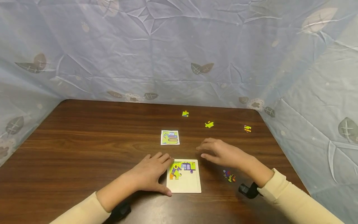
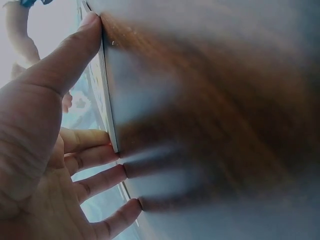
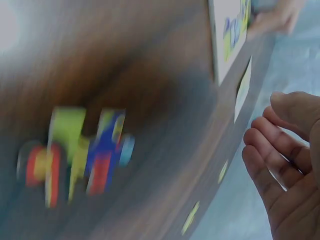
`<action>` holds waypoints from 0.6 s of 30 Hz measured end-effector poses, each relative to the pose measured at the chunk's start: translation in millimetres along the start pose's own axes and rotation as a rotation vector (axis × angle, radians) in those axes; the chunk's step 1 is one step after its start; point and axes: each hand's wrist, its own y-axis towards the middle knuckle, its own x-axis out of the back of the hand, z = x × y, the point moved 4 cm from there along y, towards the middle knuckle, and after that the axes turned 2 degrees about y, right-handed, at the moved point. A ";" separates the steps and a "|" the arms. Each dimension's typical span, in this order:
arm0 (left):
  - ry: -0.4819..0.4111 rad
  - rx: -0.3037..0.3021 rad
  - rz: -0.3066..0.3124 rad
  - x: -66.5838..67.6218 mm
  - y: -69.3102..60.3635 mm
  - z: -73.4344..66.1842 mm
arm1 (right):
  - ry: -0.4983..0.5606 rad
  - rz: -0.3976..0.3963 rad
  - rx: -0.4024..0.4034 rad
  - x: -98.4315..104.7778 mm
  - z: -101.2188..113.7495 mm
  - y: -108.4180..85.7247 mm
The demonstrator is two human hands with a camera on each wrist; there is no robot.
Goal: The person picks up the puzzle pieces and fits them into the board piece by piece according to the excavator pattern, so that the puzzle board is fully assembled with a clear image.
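A square puzzle board lies on the table, several joined jigsaw pieces filling its upper part. They show part of a purple and green vehicle picture. My left hand rests along the board's left side, thumb near the lower corner and fingers near the upper one. In the left wrist view its thumb and fingertips touch the board's edge. Above the table, right of the board, hovers my right hand, fingers loosely bent with nothing seen in them. A cluster of loose jigsaw pieces lies below the right wrist.
Beyond the board lies a small picture card of a vehicle. Farther off are three single pieces: one green, another green, and a green and orange one. Patterned fabric hangs behind and beside the table.
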 end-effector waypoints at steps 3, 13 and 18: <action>-0.004 0.000 -0.003 -0.8 0.8 0.3 | -0.003 -0.035 -0.049 9.8 -21.4 -2.0; -0.005 0.003 0.004 -3.2 0.0 2.4 | -0.008 -0.103 -0.165 20.7 -70.7 38.8; -0.005 0.008 0.002 -1.4 0.1 0.9 | 0.019 -0.109 -0.224 23.0 -85.2 61.9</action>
